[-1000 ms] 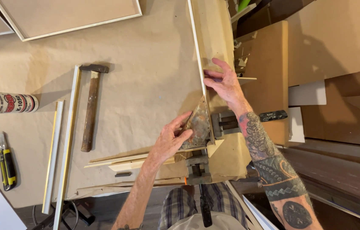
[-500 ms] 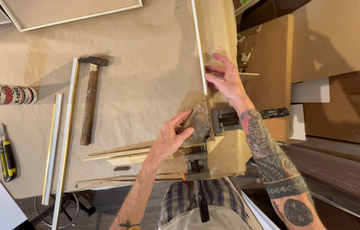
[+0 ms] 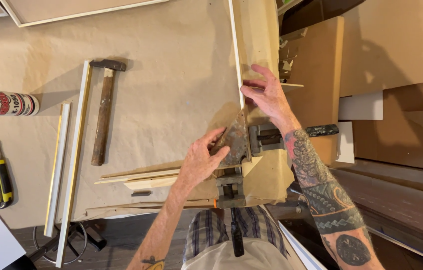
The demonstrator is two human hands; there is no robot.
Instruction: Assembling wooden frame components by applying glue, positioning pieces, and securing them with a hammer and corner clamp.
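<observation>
Rusty metal makes up the three-sided corner clamp (image 3: pixel 234 140) at the edge of the brown paper-covered table (image 3: pixel 171 85), and both hands are on the work there. The left hand (image 3: pixel 199 162) has its fingers bent, and the fingertips (image 3: pixel 220 134) press on the flat top of the clamp, likely to keep it from sliding. The right hand (image 3: pixel 266 97) rests with its fingers spread and open, pushing the long thin white wooden strip (image 3: pixel 235 55) down just above the clamp. That strip runs away from the fingers, far up the table, and its near end goes into the clamp, so it needs a hand to stay flat. A black screw handle (image 3: pixel 321 130) sticks out past the right wrist. Well apart from the left fingers lies a wooden-handled hammer (image 3: pixel 102 112), beside two more white and gold strips (image 3: pixel 69 160).
</observation>
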